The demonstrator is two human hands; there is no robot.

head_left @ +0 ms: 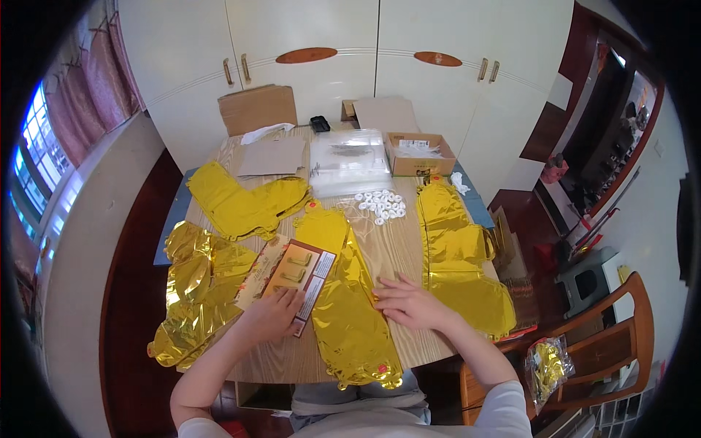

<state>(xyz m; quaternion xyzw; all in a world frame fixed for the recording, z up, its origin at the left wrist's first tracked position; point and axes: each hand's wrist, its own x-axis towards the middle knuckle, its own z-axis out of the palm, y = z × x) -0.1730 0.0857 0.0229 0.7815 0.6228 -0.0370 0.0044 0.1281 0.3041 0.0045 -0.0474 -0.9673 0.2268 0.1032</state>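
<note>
My left hand [276, 315] is on a brown and tan printed card [318, 271] with gold shapes pictured on it. Its fingers are bent over the card's near part; the thumb is hidden. The card overlaps the left edge of a flat gold foil balloon [350, 314], which runs from mid-table to the front edge. At that balloon's right edge lies my right hand [410, 303], fingers stretched out and apart, fingertips touching the foil. More flat gold foil balloons lie around: a crumpled one [201, 285] at left, one [244, 201] at far left, and one [460, 263] at right.
White ring-shaped pieces [381, 207] lie in a cluster beyond the middle balloon. Behind them are a stack of clear plastic bags [349, 171] and an open cardboard box [421, 166]. A wooden chair [621, 328] at right holds a clear bag of gold foil [548, 369].
</note>
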